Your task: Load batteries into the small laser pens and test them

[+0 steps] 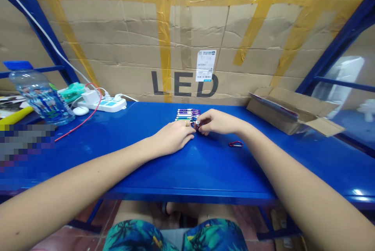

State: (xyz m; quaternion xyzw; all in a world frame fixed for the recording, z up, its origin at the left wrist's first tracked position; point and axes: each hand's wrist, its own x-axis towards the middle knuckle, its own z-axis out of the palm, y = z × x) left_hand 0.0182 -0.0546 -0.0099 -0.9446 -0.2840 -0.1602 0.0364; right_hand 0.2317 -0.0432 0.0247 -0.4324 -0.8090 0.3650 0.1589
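Observation:
A row of several small coloured metallic cylinders [187,113], purple, green and blue, lies side by side on the blue table [205,173] near its far edge. My right hand [218,122] pinches one small dark cylinder [198,123] at the near end of the row. My left hand [174,137] rests flat on the table just left of it, fingers together, touching the row's near side. A small red carabiner [236,144] lies on the table near my right wrist.
An open cardboard box [293,112] sits at the right. A white power strip [104,104] with a red cable, a white mouse [80,110] and a water bottle [43,98] stand at the left. A taped cardboard wall marked LED [184,84] backs the table.

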